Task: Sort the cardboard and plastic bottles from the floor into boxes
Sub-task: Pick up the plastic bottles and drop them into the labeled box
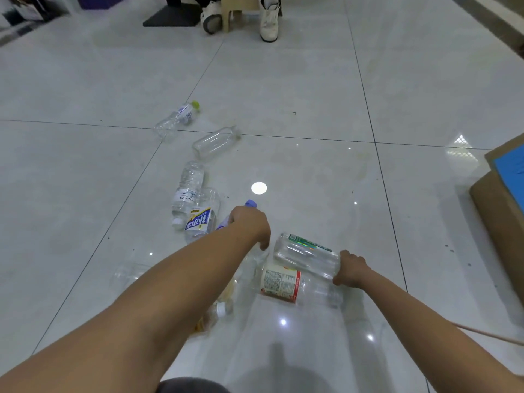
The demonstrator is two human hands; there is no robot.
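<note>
Several empty plastic bottles lie on the pale tiled floor. My left hand (251, 225) is closed around a bottle with a purple cap (250, 204), its body mostly hidden under the hand. My right hand (351, 272) grips the end of a clear bottle with a green label (304, 251), held just above a bottle with a red and white label (286, 282). To the left lie a blue-and-yellow labelled bottle (200, 219) and a clear water bottle (187, 191). Farther off lie a bare clear bottle (214, 141) and one with a yellow-green cap (177, 120).
A cardboard box (502, 194) with a blue sheet on it stands at the right edge. A clear bottle (129, 275) and a white-capped bottle (218, 312) lie near my left forearm. At the far top are a seated person's white boots (269, 19) and a stool.
</note>
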